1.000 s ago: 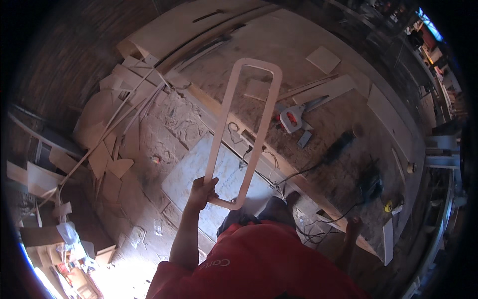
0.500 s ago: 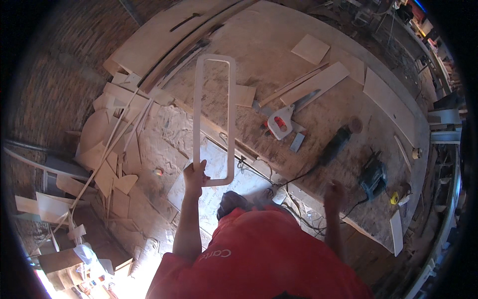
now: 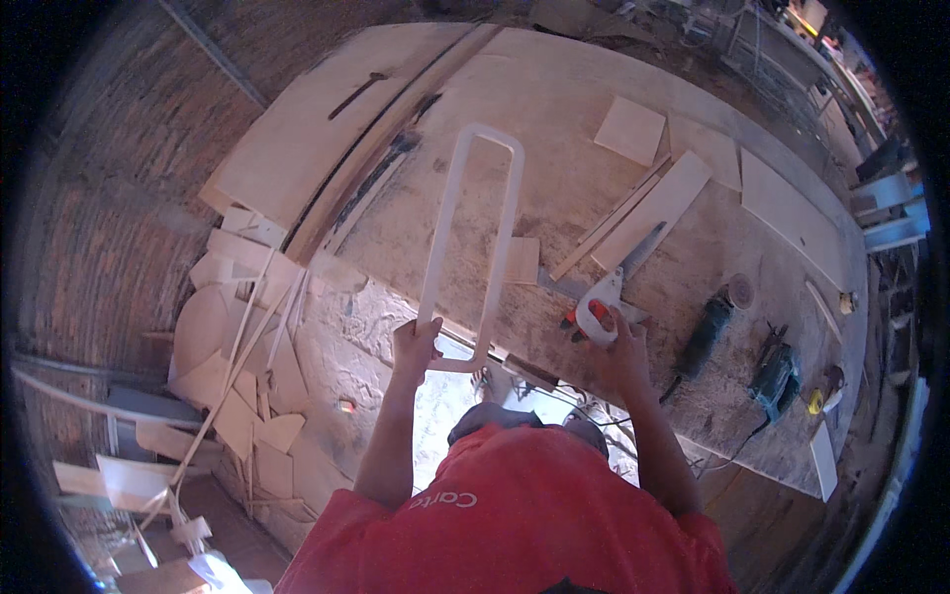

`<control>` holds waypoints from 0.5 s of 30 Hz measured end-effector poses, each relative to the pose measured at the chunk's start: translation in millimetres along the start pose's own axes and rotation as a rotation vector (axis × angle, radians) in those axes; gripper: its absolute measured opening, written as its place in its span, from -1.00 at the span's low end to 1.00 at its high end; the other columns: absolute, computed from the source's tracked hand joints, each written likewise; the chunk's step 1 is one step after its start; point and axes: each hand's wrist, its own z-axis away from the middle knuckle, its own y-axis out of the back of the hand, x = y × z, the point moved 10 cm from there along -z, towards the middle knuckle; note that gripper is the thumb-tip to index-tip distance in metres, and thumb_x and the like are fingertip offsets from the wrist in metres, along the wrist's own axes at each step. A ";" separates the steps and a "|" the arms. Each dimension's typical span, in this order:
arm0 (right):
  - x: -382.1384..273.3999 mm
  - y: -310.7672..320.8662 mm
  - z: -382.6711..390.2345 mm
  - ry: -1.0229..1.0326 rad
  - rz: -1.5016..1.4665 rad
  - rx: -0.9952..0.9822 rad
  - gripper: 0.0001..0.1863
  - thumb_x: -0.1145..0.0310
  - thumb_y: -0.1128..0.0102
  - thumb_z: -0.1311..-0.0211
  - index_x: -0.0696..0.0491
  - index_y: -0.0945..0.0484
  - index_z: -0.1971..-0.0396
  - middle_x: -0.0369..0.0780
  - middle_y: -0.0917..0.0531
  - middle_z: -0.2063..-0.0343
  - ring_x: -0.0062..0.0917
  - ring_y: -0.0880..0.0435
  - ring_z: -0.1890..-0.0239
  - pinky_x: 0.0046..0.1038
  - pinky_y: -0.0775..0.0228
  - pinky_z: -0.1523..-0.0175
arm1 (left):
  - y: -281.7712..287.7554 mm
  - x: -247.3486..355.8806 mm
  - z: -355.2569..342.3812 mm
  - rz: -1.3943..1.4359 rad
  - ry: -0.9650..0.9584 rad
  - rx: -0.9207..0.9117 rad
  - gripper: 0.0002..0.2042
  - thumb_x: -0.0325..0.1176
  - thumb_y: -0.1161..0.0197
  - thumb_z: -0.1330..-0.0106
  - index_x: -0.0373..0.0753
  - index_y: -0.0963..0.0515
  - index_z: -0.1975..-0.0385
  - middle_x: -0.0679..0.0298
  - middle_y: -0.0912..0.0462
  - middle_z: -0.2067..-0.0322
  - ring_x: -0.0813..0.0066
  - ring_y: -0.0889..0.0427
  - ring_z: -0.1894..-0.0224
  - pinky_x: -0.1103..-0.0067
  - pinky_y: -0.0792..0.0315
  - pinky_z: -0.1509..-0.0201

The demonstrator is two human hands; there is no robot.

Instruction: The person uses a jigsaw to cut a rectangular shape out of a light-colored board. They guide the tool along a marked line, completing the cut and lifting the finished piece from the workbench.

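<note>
My left hand (image 3: pixel 414 348) is closed around the lower left corner of a long pale wooden frame (image 3: pixel 504 233) with rounded corners. The frame stands up in front of me at the edge of the workbench, tilted slightly to the right. My right hand (image 3: pixel 621 358) has its fingers on the white and red handle of a handsaw (image 3: pixel 597 309), which lies on the bench. The saw's blade points away to the upper right, beside some boards. Part of the handle is hidden under my fingers.
A dusty workbench (image 3: pixel 554 109) carries loose boards (image 3: pixel 653 213), a green angle grinder (image 3: pixel 705 337), a green jigsaw (image 3: pixel 776 381) and a yellow tape measure (image 3: pixel 815 401). Wood offcuts (image 3: pixel 233 391) are piled on the left. Cables hang at the bench's near edge.
My right hand has moved up and left from the bench's near edge onto the handsaw handle. The wooden frame, still in my left hand, now leans more to the right. The view has shifted.
</note>
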 end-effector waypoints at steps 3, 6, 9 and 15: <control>12.0 -6.7 -9.1 -0.075 0.339 0.110 -0.28 0.10 -0.57 -0.28 -0.29 -0.56 -0.46 -0.05 -0.65 -0.34 0.11 -0.69 -0.27 0.08 -0.59 -0.29 | -10.5 -8.9 -37.5 0.038 0.095 -0.112 -0.68 -0.17 -0.51 -0.45 -0.27 -0.61 0.40 0.37 -0.53 0.65 0.59 -0.55 0.68 0.49 -0.62 0.52; 14.2 -14.6 -9.2 0.147 0.450 0.251 -0.21 0.21 -0.66 -0.12 -0.14 -0.62 -0.42 0.17 -0.64 -0.19 0.10 -0.68 -0.19 0.00 -0.57 -0.32 | -11.1 -22.6 -76.5 0.022 0.165 -0.210 -0.70 -0.19 -0.51 -0.42 -0.31 -0.65 0.33 0.37 -0.53 0.64 0.58 -0.57 0.66 0.50 -0.63 0.50; 22.3 -21.5 -13.1 -0.073 0.340 0.271 -0.28 0.25 -0.67 -0.08 -0.07 -0.70 -0.33 0.20 -0.68 -0.10 0.07 -0.72 -0.15 -0.05 -0.59 -0.28 | -2.5 -42.0 -109.0 -0.045 0.213 -0.268 -0.71 -0.21 -0.50 -0.40 -0.36 -0.69 0.23 0.34 -0.59 0.59 0.58 -0.60 0.62 0.51 -0.63 0.49; 24.6 -33.6 -0.5 -0.266 0.349 0.304 -0.41 0.28 -0.63 -0.13 0.05 -0.77 -0.21 0.08 -0.79 0.08 0.02 -0.81 -0.02 -0.09 -0.65 -0.15 | 13.4 -51.2 -139.5 -0.134 0.091 -0.192 -0.65 -0.20 -0.54 -0.37 -0.43 -0.73 0.14 0.24 -0.73 0.40 0.51 -0.68 0.44 0.49 -0.63 0.31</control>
